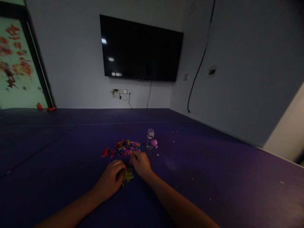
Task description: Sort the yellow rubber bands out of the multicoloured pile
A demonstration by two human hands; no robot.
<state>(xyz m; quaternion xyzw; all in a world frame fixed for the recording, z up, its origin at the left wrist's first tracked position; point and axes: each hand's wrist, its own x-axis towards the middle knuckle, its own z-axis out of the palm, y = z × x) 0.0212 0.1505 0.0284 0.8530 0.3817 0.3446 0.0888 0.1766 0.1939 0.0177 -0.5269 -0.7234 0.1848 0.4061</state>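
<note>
A tangled pile of multicoloured rubber bands [127, 146] lies on the purple surface, with red ones at its left end. Nearer to me is a smaller bunch of yellow-green rubber bands [128, 176]. My left hand [111, 176] rests at the left edge of this bunch, thumb and fingers curled together; what lies between the fingertips is hidden. Just at the near right edge of the big pile, my right hand [141, 162] is closed in a pinch, and anything in it is too small to make out. A clear bottle [149, 139] stands beyond the right hand, beside a small pink object [155, 143].
The purple surface [201, 164] reaches the walls, with small white scraps scattered on its right part. A large dark television [142, 50] hangs on the back wall above sockets and cords. A black cable [199, 66] hangs down the right wall. Orange objects [39, 106] lie far left.
</note>
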